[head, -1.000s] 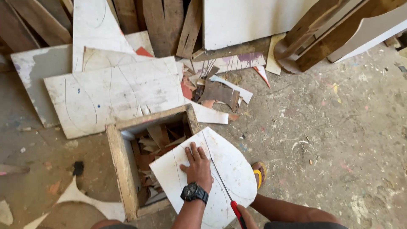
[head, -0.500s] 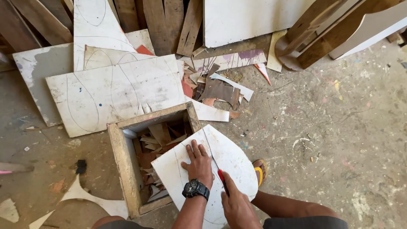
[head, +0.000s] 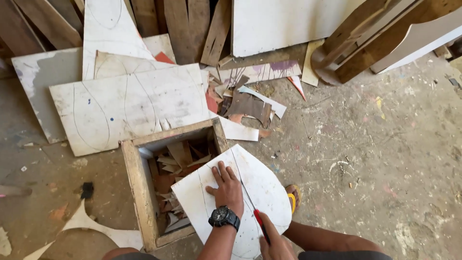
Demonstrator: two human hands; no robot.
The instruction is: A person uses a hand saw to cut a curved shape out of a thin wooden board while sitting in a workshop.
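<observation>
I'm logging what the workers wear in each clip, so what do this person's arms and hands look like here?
Both arms are bare to the edge of the picture: no sleeves and no gloves show. The left hand has a chunky black wristwatch with a dark face strapped just behind it. The right hand shows no watch, band or ring; its wrist is mostly cut off by the frame. No rings show on the left fingers.

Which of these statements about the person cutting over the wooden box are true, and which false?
1. The left hand presses flat on the white sheet. True.
2. The right hand holds a red-handled cutter. True.
3. The wooden box holds nothing. False: scrap offcuts lie inside.
4. The white sheet lies flat on the floor. False: it rests on the box's corner.
5. A black watch sits on the left wrist. True.
</observation>
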